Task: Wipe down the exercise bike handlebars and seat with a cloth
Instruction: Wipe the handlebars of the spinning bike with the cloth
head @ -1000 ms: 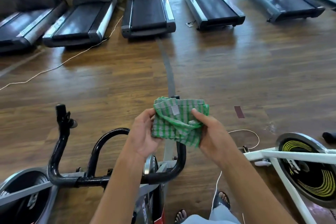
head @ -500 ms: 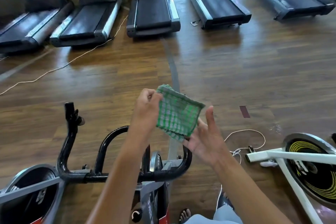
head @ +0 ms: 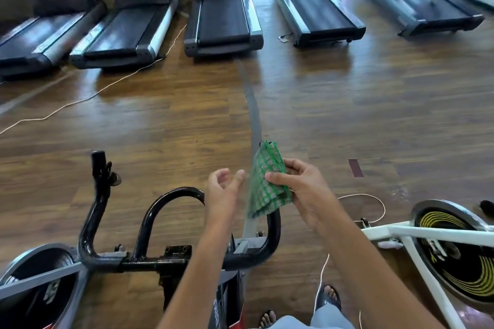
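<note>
Over wooden floor (head: pixel 347 115), right hand (head: pixel 307 189) fingers (head: pixel 278 177) pinch folded cloth (head: pixel 264 181).

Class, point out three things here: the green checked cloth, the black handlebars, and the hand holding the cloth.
green checked cloth (head: pixel 264 184), head view, middle of the folds.
black handlebars (head: pixel 149 224), head view, inner loop.
right hand (head: pixel 307 189), head view, back of hand.

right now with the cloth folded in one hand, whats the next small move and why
Probably lower the green checked cloth onto the black handlebars just below it. The right hand grips the cloth, folded, above the bar, the left hand is free beside it, and no wiping contact shows yet.
</note>
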Action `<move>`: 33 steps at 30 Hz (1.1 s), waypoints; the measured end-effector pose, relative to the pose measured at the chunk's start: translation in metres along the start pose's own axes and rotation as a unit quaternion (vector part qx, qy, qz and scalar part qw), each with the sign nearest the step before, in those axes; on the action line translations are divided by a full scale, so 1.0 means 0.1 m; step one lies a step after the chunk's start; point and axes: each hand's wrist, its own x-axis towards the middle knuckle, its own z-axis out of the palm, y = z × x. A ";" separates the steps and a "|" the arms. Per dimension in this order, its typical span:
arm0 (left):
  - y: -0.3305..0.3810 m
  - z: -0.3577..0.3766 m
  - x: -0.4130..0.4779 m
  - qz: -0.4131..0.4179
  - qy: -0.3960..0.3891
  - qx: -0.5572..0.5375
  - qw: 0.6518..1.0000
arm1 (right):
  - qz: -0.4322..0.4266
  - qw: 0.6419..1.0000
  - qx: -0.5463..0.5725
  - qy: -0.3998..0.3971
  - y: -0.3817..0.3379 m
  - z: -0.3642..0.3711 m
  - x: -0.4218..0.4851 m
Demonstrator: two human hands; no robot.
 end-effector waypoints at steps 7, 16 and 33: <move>0.21 0.14 -0.29 0.073 -0.159 -0.039 0.984 | 0.015 0.999 -0.030 -0.032 -0.04 -0.03 0.00; 0.18 0.15 -0.21 0.124 -0.156 0.004 0.980 | 0.039 0.993 0.054 -0.096 -0.05 -0.17 0.00; 0.15 0.28 -0.40 0.262 -0.118 0.156 0.945 | 0.063 0.995 0.070 -0.030 -0.20 -0.02 -0.03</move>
